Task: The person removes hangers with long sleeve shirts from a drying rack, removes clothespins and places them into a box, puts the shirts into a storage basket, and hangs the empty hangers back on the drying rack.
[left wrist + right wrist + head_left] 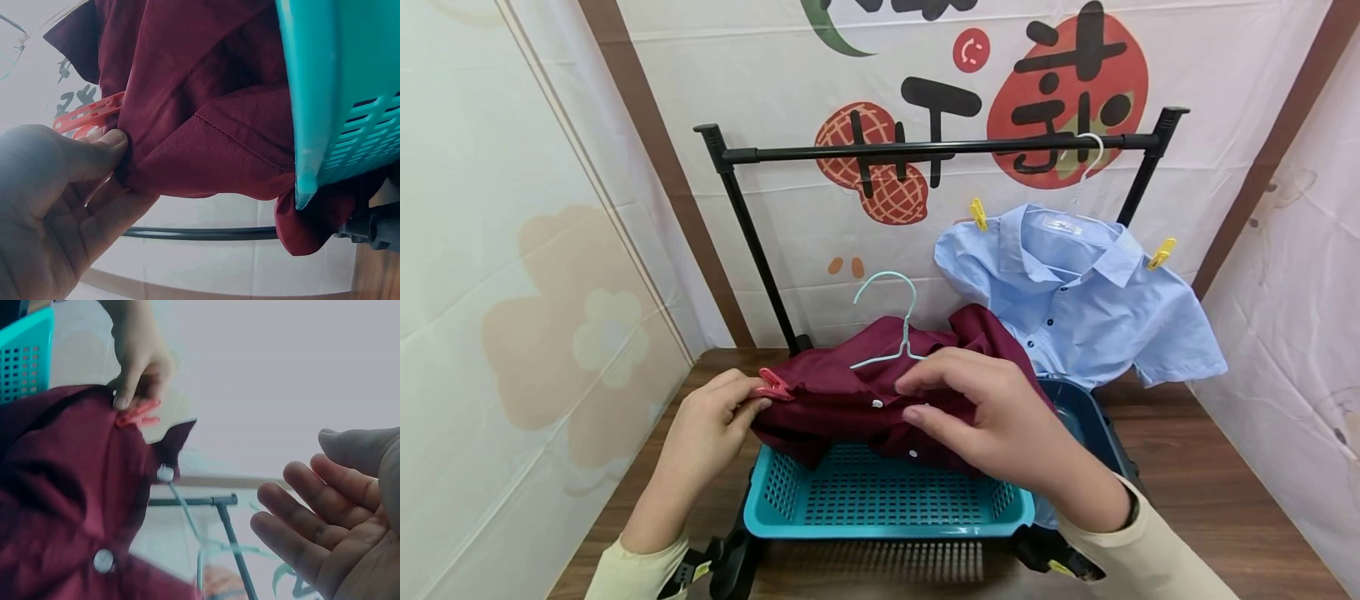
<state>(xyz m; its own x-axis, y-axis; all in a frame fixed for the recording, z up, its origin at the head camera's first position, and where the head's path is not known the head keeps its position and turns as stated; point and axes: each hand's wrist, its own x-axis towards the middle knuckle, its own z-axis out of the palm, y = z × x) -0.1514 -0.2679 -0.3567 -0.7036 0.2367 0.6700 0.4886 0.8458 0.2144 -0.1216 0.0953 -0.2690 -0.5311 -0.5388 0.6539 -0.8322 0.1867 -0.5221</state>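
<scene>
- There were two shirts (831, 417).
- There were three clips (775, 386): one red, two yellow.
- Hangers (906, 327) numbered two, one mint and one white.
- There was one black rack (850, 152).
- There was one teal basket (887, 531) and one dark blue container (1078, 404).
- Hands (985, 408) numbered two.

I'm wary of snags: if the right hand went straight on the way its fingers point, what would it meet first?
The right hand would probably meet the maroon shirt; depth is unclear, and the hanger is close.
</scene>
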